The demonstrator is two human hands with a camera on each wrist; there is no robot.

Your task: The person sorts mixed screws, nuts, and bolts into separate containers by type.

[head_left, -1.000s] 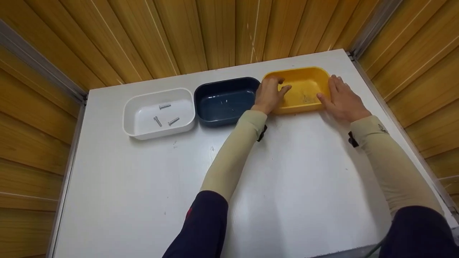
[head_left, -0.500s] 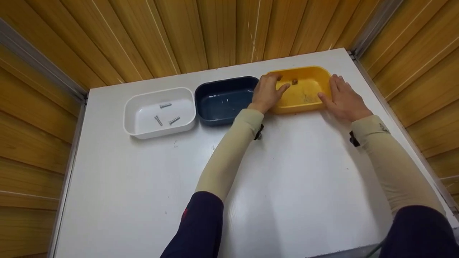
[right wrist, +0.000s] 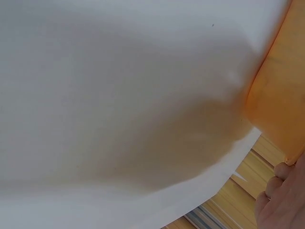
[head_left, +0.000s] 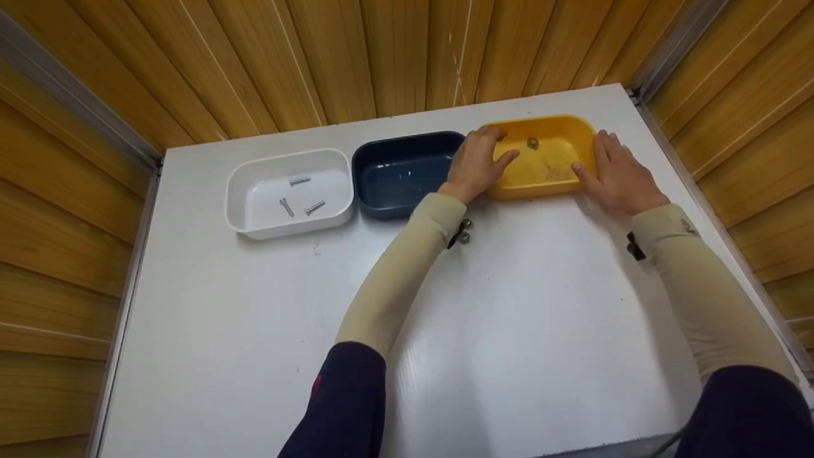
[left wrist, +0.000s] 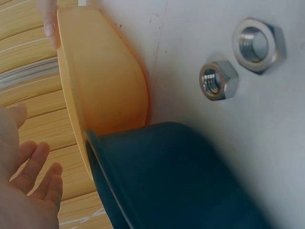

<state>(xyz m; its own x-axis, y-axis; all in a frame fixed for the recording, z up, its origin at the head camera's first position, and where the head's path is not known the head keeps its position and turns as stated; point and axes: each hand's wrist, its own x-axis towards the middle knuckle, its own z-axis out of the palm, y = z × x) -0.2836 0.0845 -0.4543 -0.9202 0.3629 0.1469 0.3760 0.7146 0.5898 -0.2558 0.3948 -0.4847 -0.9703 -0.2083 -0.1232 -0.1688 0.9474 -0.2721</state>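
The left hand [head_left: 474,164] is above the place where the yellow box [head_left: 540,189] meets the dark blue box [head_left: 407,175]. Its thumb and fingers are spread apart and loosely bent, with nothing between them. Along the yellow box's right wall lies the right hand [head_left: 626,175], fingers fairly straight outside and thumb at the front right rim. One nut [head_left: 532,144] lies inside the yellow box. On the table beside the left wrist lie two hex nuts, a larger nut [left wrist: 275,55] and a smaller nut [left wrist: 229,81].
A white box [head_left: 289,222] to the left of the blue one holds three bolts [head_left: 315,208]. All three boxes stand in a row near the back of the white table [head_left: 540,337]. Wood-patterned panels [head_left: 381,57] wall in the back and sides.
The left hand has drawn slightly left, and the nut inside the yellow box and those by the wrist have come into sight. The right hand stays against the yellow box.
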